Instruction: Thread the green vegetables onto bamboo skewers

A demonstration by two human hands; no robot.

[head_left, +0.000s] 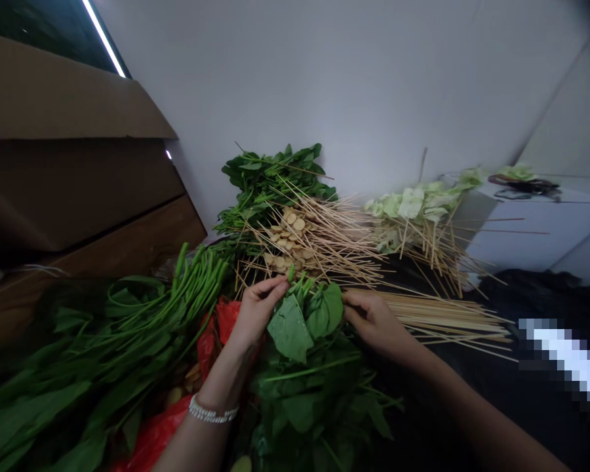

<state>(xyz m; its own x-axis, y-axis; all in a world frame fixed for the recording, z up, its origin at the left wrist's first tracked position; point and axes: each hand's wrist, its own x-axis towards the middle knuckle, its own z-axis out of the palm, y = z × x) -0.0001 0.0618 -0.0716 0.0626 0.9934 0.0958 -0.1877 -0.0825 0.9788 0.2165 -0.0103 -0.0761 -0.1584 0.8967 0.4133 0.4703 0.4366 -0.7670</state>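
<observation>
Between the fingertips of my left hand (264, 305) is the cut end of a green stem, pinched by thumb and forefinger. Broad leafy greens (291, 328) hang just below and to its right. My right hand (376, 321) is closed at the right edge of these leaves, its fingertips touching them; what it grips is hidden. Behind that hand lies a sheaf of bare wooden skewers (452, 318). Under both hands is a darker heap of leafy greens (305, 393).
Long-stemmed greens (142, 328) cover the left, beside a red plastic bag (164, 426). Farther back are skewered potato-like slices (290, 236), bundled greens (275, 177) and skewered cabbage pieces (410, 203) near the wall. A cardboard box (73, 105) stands at upper left; black plastic (535, 295) lies right.
</observation>
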